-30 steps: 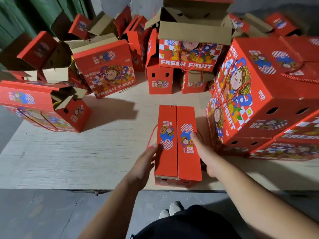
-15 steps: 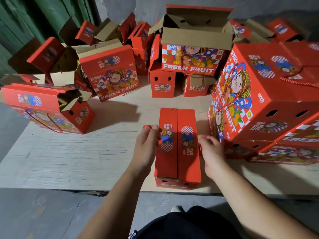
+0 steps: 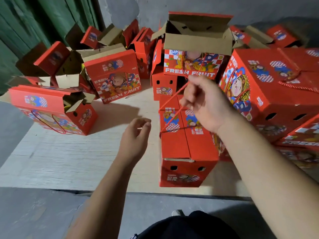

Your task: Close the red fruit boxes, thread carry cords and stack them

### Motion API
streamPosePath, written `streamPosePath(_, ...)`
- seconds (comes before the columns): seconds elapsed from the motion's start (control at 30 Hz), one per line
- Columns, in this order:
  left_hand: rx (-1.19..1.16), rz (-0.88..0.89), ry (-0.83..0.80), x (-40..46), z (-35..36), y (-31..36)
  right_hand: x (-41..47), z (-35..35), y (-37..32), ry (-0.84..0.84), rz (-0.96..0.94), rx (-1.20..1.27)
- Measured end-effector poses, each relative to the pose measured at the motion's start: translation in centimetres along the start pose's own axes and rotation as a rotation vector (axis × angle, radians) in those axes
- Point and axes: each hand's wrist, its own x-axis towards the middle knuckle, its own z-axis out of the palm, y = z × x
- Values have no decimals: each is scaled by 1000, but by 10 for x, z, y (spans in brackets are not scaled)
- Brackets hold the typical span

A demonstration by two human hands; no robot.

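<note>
1. A closed box of glossy red printed cardboard stands upright on the pale plywood board, just right of centre; its two top flaps meet in a straight seam and its near end shows two oval holes
2. The right hand hangs above the far half of the box, fingers curled and pinching a thin red twisted cord
3. The cord runs in two taut strands from that hand down toward 8 o'clock to the left top edge of the box, where it meets the cardboard
4. The left hand hovers at 9 o'clock of the box, apart from it, fingers loosely curled and holding nothing
5. At 3 o'clock a stack of closed boxes leans, cartoon print and checker pattern on the faces, red cords lying over the top one
6. At 12 o'clock an open box shows raw brown corrugated flaps above the words FRESH FRUIT
7. At 10 o'clock more boxes lie tipped, flaps loose, brown insides showing
8. A grey concrete floor lies at 6 o'clock, below the board's near edge
</note>
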Motion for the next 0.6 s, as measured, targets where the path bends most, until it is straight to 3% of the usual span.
streamPosePath(0.1,-214,-174,-100,-17,21,-14,1,12,-1,5,40,203)
streamPosePath(0.27,-390,-459,-137,-37,41,-30,0,20,19,37,326,-269)
streamPosePath(0.47,-426,-466,-120,-34,38,-37,0,15,18,7,21,-268)
streamPosePath(0.6,-384,-568,-190,-39,40,-50,-1,10,20,-8,124,-414)
